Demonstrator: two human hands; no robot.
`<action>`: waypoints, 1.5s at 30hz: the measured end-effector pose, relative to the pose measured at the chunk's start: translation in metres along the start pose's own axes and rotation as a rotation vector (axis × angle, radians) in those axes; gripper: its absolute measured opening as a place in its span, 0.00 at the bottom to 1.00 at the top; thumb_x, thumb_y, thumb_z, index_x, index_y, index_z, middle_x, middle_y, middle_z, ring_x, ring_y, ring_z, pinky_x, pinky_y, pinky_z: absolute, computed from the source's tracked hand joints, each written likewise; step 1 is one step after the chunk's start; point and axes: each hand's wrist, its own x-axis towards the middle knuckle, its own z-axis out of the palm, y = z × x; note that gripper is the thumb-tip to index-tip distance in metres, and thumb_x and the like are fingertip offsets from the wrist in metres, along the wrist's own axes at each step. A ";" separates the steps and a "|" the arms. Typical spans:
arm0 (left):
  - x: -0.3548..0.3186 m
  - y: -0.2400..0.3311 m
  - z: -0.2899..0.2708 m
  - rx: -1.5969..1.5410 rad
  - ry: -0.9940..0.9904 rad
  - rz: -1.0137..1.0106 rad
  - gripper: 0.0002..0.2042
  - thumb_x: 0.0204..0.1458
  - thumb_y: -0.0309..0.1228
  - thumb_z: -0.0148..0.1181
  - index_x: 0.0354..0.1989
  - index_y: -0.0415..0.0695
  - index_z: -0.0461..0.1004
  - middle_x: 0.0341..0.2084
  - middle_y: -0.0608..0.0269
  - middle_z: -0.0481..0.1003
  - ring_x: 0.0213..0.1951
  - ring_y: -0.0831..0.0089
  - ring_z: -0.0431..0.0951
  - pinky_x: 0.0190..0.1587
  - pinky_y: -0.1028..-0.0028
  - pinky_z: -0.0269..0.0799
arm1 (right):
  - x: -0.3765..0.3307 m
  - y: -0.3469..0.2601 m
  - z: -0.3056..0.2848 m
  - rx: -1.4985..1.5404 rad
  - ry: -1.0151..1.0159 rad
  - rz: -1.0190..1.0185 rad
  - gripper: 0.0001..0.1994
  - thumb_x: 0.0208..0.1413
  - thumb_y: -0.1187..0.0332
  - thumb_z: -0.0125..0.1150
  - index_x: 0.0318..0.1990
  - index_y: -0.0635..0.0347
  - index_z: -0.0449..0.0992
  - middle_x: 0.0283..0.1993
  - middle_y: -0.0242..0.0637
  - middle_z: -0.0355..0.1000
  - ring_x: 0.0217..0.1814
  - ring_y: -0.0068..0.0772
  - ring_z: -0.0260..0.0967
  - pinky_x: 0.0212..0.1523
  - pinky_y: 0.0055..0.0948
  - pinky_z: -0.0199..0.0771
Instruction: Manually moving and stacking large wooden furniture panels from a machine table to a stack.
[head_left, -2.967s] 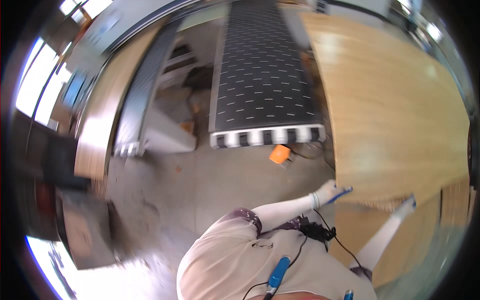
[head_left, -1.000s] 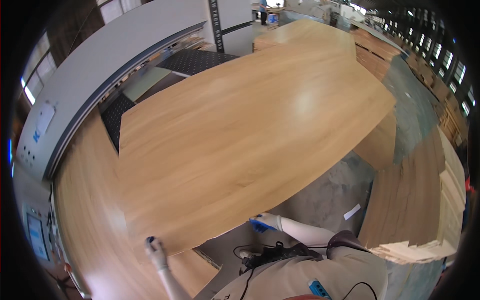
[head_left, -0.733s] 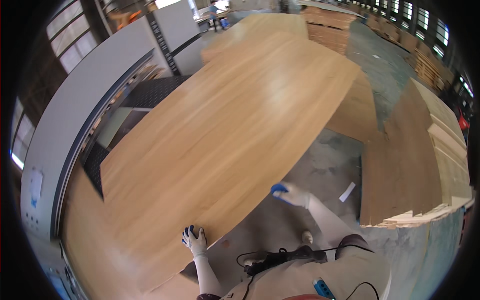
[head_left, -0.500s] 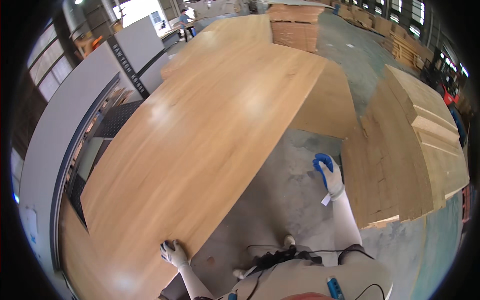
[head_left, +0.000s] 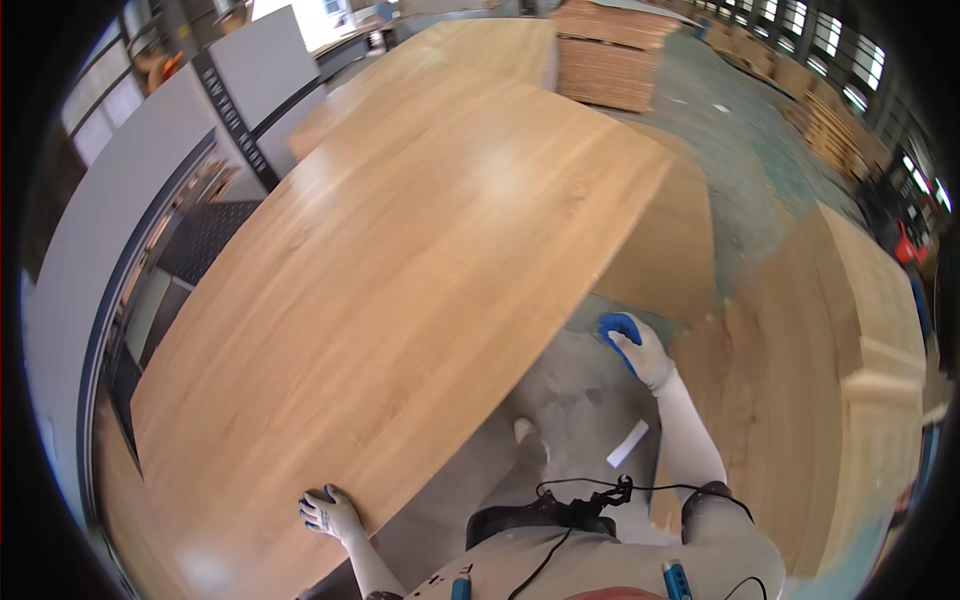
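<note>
A large wood-grain panel (head_left: 400, 260) stretches from my lower left to the far middle. My left hand (head_left: 332, 513), in a pale glove with dark fingertips, lies on its near part with the fingers stretched out, close to the right edge. Off the panel's right side, my right hand (head_left: 638, 350) hangs in the air. Its glove is white with blue on the palm and fingers. The fingers curl loosely, apart from the thumb, and nothing shows between them.
A grey machine with a black beam (head_left: 235, 120) borders the panel's left side. Stacked boards (head_left: 790, 400) stand to my right, and a brown sheet (head_left: 665, 240) lies beyond my right hand. Another board stack (head_left: 605, 60) is at the back. A white strip (head_left: 628, 443) shows beside my right forearm.
The view has shifted with my body. My left hand stays on the panel with its fingers now flatter; my right hand has come nearer the panel's edge. The white strip shows more fully.
</note>
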 end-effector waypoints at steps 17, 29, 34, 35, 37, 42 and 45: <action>0.037 0.104 0.004 -0.068 0.179 -0.570 0.15 0.54 0.41 0.57 0.40 0.43 0.71 0.36 0.54 0.75 0.41 0.54 0.75 0.45 0.56 0.69 | 0.543 0.131 -0.221 -0.924 0.256 -0.225 0.25 0.57 0.55 0.59 0.54 0.66 0.71 0.56 0.52 0.70 0.61 0.51 0.64 0.63 0.40 0.62; -0.217 0.393 -0.003 -1.278 0.444 -1.406 0.33 0.56 0.46 0.60 0.63 0.35 0.61 0.55 0.52 0.71 0.54 0.59 0.73 0.58 0.65 0.69 | 0.810 0.222 -0.375 -1.125 -0.036 -0.378 0.26 0.68 0.55 0.45 0.58 0.73 0.68 0.64 0.52 0.65 0.67 0.51 0.60 0.67 0.37 0.55; -0.235 0.462 -0.014 -1.794 0.455 -1.269 0.25 0.63 0.45 0.50 0.58 0.35 0.66 0.50 0.54 0.75 0.48 0.63 0.77 0.52 0.65 0.74 | 0.804 0.199 -0.368 -1.376 0.025 -0.439 0.27 0.67 0.55 0.47 0.62 0.71 0.64 0.69 0.47 0.59 0.71 0.47 0.54 0.70 0.34 0.51; -0.232 0.468 -0.015 -1.770 0.426 -1.364 0.24 0.63 0.45 0.50 0.57 0.36 0.67 0.49 0.54 0.75 0.47 0.63 0.77 0.52 0.65 0.74 | 0.796 0.193 -0.370 -1.345 0.068 -0.497 0.27 0.68 0.54 0.44 0.63 0.70 0.64 0.70 0.44 0.58 0.73 0.44 0.52 0.71 0.32 0.49; -0.223 0.465 -0.023 -1.735 0.484 -1.385 0.23 0.64 0.44 0.49 0.56 0.36 0.67 0.48 0.55 0.75 0.46 0.64 0.77 0.52 0.67 0.73 | 0.784 0.179 -0.365 -1.945 -0.075 -0.387 0.27 0.69 0.53 0.41 0.65 0.66 0.63 0.69 0.44 0.60 0.73 0.39 0.53 0.72 0.30 0.48; -0.202 0.413 -0.034 -1.738 0.493 -1.390 0.22 0.64 0.42 0.50 0.57 0.35 0.67 0.50 0.57 0.74 0.48 0.66 0.75 0.53 0.68 0.72 | 0.726 0.161 -0.332 -1.268 -0.117 -0.167 0.27 0.69 0.53 0.40 0.66 0.65 0.62 0.68 0.43 0.62 0.70 0.38 0.56 0.70 0.30 0.51; -0.171 0.352 -0.019 -1.795 0.515 -1.259 0.22 0.64 0.41 0.49 0.58 0.35 0.66 0.51 0.56 0.73 0.49 0.66 0.75 0.53 0.68 0.71 | 0.688 0.153 -0.293 -1.055 -0.260 -0.055 0.27 0.69 0.53 0.40 0.66 0.64 0.61 0.67 0.43 0.63 0.69 0.37 0.58 0.69 0.30 0.54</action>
